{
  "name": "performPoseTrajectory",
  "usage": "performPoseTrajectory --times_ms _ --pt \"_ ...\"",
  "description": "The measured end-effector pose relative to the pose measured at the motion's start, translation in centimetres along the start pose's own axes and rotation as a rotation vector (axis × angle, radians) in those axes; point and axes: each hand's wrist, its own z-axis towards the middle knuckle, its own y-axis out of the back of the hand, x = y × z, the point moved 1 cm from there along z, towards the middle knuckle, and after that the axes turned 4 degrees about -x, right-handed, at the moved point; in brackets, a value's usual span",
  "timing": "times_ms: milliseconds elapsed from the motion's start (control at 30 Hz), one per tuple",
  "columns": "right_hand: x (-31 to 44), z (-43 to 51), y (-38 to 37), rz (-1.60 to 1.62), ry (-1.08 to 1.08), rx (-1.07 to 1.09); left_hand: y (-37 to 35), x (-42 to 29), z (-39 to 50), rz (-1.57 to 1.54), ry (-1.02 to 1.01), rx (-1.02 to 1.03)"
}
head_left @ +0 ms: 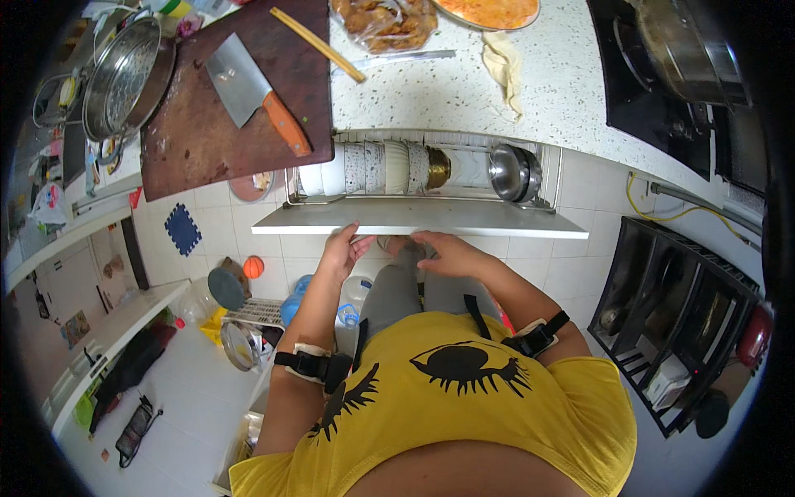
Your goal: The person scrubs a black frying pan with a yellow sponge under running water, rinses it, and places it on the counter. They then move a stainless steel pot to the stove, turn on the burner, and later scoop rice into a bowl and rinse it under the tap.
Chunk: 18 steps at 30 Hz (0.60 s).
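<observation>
A pull-out drawer with a white front panel [428, 234] stands extended below the counter. My left hand [343, 251] is at the panel's edge, thumb against it and fingers spread. Farther right, my right hand [456, 253] has its fingertips close to the same edge, fingers apart; whether they touch is hard to tell. Inside the drawer's wire rack [556, 180], a row of stacked bowls [366, 166] stands on edge, some speckled. Beside them are a gold-coloured bowl [438, 168] and several steel bowls [509, 173] at the right end.
Above the drawer, a wooden cutting board [186, 149] overhangs the counter, bearing a cleaver [239, 81] and chopsticks [317, 43]. A steel pot [127, 81] is at left. A cloth [504, 68] lies near a black stove [646, 124]. A black shelf rack [671, 310] stands right.
</observation>
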Motion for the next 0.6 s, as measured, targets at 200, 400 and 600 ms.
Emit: performPoseTrajectory --times_ms 200,400,600 --pt "-2.7 2.6 -0.6 0.436 -0.33 0.06 2.9 3.8 -2.2 -0.032 0.059 0.006" --pt "-8.5 9.4 0.3 -0.293 -0.338 -0.44 3.8 5.8 -3.5 0.034 0.03 -0.083" --pt "-10.6 9.9 -4.0 -0.431 -0.396 -0.487 5.9 1.5 -6.3 0.488 0.005 0.271"
